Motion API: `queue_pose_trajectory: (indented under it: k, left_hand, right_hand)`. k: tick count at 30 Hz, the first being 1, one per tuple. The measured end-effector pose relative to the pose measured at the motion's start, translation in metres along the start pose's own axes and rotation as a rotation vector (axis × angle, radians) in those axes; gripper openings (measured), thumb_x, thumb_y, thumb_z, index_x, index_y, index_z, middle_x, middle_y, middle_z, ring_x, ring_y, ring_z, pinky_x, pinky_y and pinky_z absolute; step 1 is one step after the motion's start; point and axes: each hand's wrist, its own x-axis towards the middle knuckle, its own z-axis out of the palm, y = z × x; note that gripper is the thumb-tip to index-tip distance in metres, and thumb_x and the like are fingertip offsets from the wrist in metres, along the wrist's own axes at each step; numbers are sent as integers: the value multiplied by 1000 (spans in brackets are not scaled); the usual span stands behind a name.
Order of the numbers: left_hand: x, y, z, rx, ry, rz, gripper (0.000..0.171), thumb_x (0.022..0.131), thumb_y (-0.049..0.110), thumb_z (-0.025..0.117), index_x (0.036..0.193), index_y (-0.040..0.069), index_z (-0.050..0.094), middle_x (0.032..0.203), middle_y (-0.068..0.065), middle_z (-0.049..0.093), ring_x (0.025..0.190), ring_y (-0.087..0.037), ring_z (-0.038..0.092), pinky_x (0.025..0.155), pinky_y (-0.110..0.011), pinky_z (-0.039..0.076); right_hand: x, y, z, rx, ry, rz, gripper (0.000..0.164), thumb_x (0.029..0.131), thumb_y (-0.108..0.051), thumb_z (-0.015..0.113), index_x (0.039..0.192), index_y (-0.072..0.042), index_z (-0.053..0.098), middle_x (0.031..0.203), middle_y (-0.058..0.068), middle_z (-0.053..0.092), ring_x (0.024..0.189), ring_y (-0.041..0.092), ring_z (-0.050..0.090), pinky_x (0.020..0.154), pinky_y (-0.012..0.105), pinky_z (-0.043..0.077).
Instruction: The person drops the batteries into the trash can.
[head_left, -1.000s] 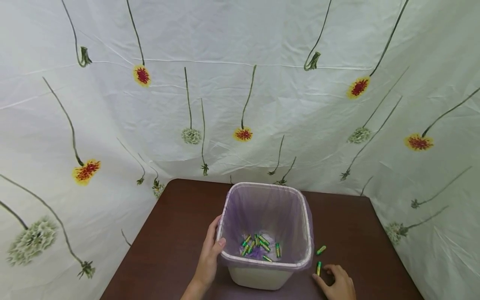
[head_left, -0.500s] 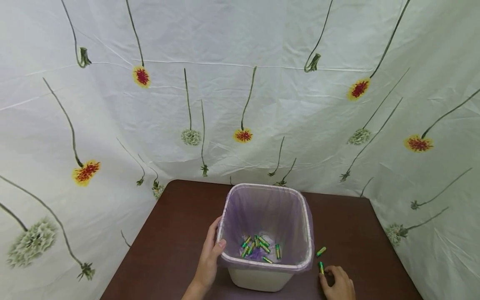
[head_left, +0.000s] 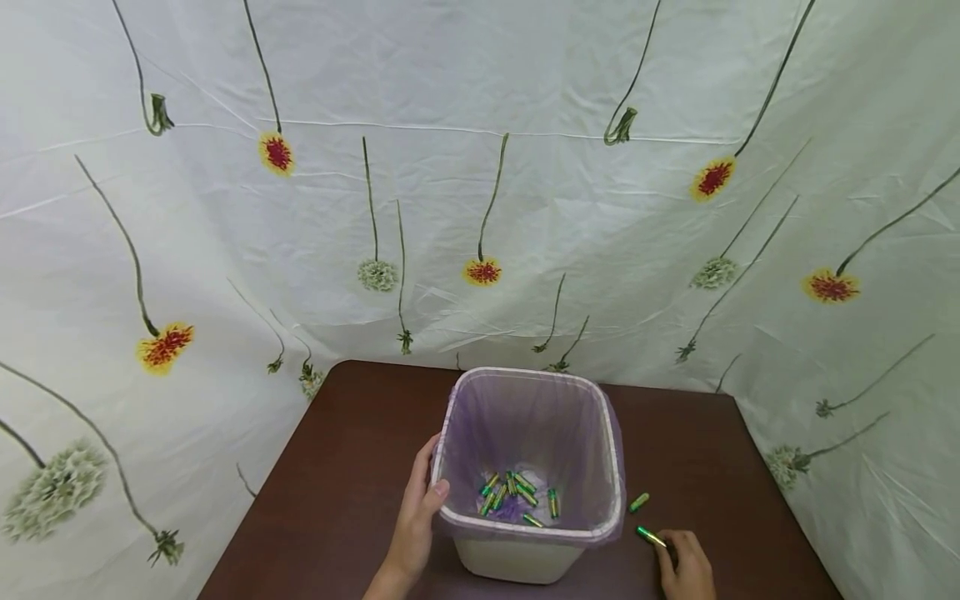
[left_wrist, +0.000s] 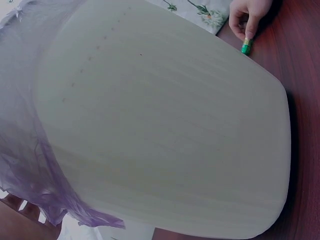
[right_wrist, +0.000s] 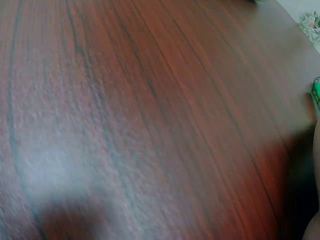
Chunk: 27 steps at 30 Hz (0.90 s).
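A pale trash bin (head_left: 517, 560) with a purple plastic liner (head_left: 555, 425) stands on the table. My left hand (head_left: 412, 521) grips its left rim, thumb over the edge and fingers along the outer side. Several green-and-gold batteries (head_left: 552, 502) lie on the bin's floor. Right of the bin, my right hand (head_left: 687, 567) pinches one end of a battery (head_left: 649, 536), whose green end points left. Another battery (head_left: 639, 502) rests on the table just beyond it. The left wrist view is mostly filled by the bin's outer wall (left_wrist: 165, 125); the pinched battery (left_wrist: 246, 47) shows at its top right.
The dark reddish-brown wooden table (head_left: 375, 417) has edges at left, back and right. White cloth (head_left: 450, 208) printed with flowers hangs around it on the visible sides. Loose liner (left_wrist: 95, 215) hangs over the bin's rim.
My right hand has gone from beside the nearer battery to pinching it. That battery has swung from near upright in view to a slant and shifted slightly right. The left hand keeps its grip.
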Motion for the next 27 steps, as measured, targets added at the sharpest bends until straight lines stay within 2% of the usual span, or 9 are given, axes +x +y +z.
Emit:
queue_pose_trajectory:
  k: [3, 7, 10, 13, 17, 27]
  left_hand:
    - [-1, 0, 0, 6, -1, 4, 59, 102, 8, 41, 160, 10, 30, 158, -17, 35, 138, -28, 41, 107, -25, 36]
    - [-1, 0, 0, 9, -3, 7, 59, 102, 9, 41, 161, 10, 30, 159, -17, 35, 139, -26, 40, 108, -24, 35]
    - [0, 0, 0, 12, 3, 14, 60, 102, 10, 42, 161, 10, 30, 158, -17, 35, 138, -24, 41, 108, -23, 35]
    - [0, 0, 0, 13, 2, 24, 60, 102, 9, 41, 160, 9, 30, 158, -17, 36, 138, -24, 41, 108, -23, 35]
    - [0, 0, 0, 17, -1, 27, 59, 102, 9, 41, 160, 9, 30, 158, -18, 36, 137, -25, 42, 107, -24, 36]
    - [0, 0, 0, 15, 2, 22, 59, 102, 11, 40, 160, 9, 30, 158, -18, 36, 137, -27, 41, 107, -24, 36]
  right_hand:
    - [3, 2, -3, -3, -29, -1, 24, 79, 11, 80, 95, -3, 69, 91, 4, 63, 77, 19, 60, 64, 36, 51]
    - [10, 1, -12, 16, -132, 61, 18, 87, 9, 73, 101, 1, 66, 93, 10, 68, 81, 27, 66, 66, 40, 53]
    - [14, -2, -17, 56, -210, 116, 16, 93, 8, 68, 107, 3, 63, 92, 10, 68, 73, 22, 63, 62, 35, 50]
    - [17, -6, -21, 91, -254, 167, 15, 96, 7, 64, 111, 4, 60, 83, 5, 61, 64, 13, 50, 56, 29, 43]
    - [20, -8, -24, 118, -276, 222, 16, 98, 5, 62, 113, 2, 59, 76, 0, 48, 58, 10, 41, 52, 27, 38]
    - [34, -14, -32, 151, -207, 193, 16, 97, 4, 65, 111, -1, 61, 82, 1, 55, 63, 9, 45, 53, 27, 40]
